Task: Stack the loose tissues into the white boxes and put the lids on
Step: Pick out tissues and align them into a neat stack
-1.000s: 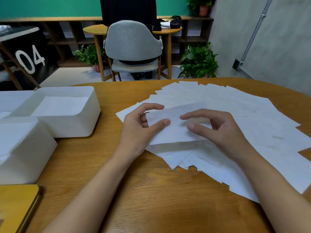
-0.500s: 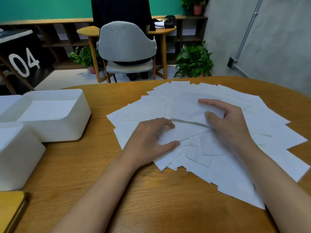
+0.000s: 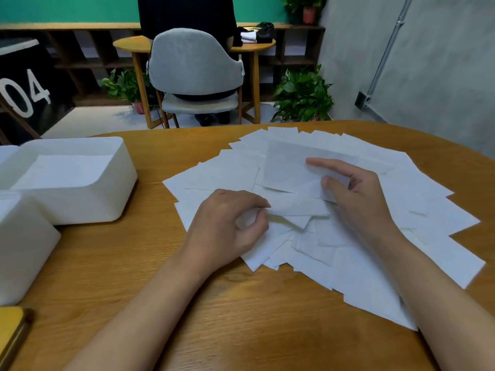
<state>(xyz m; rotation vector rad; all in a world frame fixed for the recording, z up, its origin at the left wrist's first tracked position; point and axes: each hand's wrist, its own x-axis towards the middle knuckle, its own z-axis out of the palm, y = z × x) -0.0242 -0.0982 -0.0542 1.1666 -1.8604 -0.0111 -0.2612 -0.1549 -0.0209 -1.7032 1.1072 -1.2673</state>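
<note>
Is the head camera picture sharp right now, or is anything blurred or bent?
Head view: soft throughout, with the tissues smeared at their right edge; the wide lens bows the far rim of the table; the white boxes are nearly washed out.

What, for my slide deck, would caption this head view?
Left hand and right hand pinch thin white paper tissues near an open white plastic box.

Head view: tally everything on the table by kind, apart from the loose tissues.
White plastic boxes: 2 (far open box, near box)
White piece cut off at the left edge, kind unclear: 1
Flat yellow object, near-left corner: 1
Hands: 2 (left hand, right hand)
Total: 6
</note>
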